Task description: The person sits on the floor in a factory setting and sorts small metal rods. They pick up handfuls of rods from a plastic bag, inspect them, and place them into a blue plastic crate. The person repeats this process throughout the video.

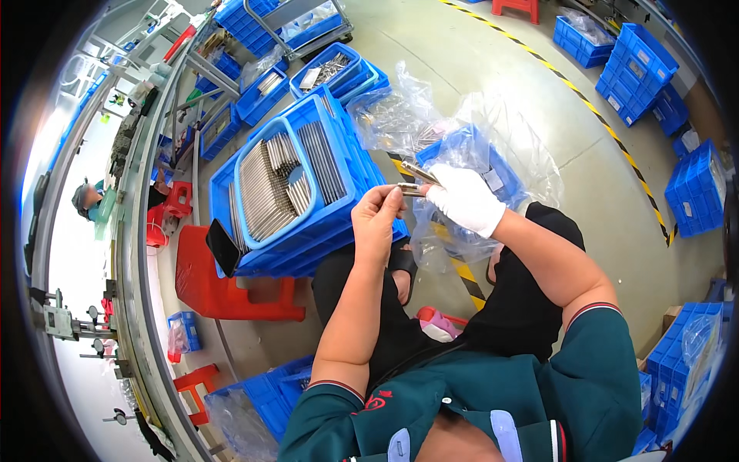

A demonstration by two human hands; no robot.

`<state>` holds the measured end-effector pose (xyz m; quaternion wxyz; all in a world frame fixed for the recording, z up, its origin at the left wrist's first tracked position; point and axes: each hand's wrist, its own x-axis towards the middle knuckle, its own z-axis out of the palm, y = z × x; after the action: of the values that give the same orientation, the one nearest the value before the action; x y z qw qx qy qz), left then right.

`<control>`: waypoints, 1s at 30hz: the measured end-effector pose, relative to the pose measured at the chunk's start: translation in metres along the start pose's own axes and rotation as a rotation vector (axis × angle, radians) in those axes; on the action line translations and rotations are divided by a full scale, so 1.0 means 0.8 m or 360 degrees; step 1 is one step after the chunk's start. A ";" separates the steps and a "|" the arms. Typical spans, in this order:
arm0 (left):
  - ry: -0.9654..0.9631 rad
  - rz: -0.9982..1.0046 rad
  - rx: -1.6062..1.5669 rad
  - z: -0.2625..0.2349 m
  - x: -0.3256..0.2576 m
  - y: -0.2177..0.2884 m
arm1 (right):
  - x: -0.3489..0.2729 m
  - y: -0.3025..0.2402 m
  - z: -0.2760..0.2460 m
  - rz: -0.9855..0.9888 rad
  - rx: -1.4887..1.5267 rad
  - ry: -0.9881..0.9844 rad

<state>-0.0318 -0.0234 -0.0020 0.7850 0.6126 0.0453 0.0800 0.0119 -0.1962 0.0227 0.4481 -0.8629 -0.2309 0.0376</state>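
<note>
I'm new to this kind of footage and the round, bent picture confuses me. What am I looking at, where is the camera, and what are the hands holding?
This is one picture from a wide fisheye camera worn on a person's head, looking down; that is why straight lines bend near the rim. The two forearms coming up from below are the person's own. There is no robot.

The left hand is bare, and the right hand wears a white glove. Together they hold small metal rods between the fingertips.

In front, a blue crate filled with rows of similar metal rods rests on a red stool. A second blue crate lined with a clear plastic bag sits beyond the hands. More blue crates stand on the floor, which has a yellow-black stripe.
</note>
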 end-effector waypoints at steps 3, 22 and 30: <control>0.0185 0.0197 0.0157 -0.005 -0.001 0.009 | 0.004 -0.001 -0.004 -0.0093 -0.0086 -0.0062; 0.0010 -0.0089 -0.0002 -0.019 0.013 0.003 | 0.009 -0.005 0.008 -0.0206 -0.0391 -0.0059; -0.0017 -0.0127 0.0081 -0.024 0.017 0.001 | 0.015 0.002 0.015 -0.0153 -0.0301 -0.0110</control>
<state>-0.0214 -0.0026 -0.0056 0.7719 0.6306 0.0674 0.0440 0.0198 -0.1826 0.0156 0.3577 -0.8874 -0.2898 0.0240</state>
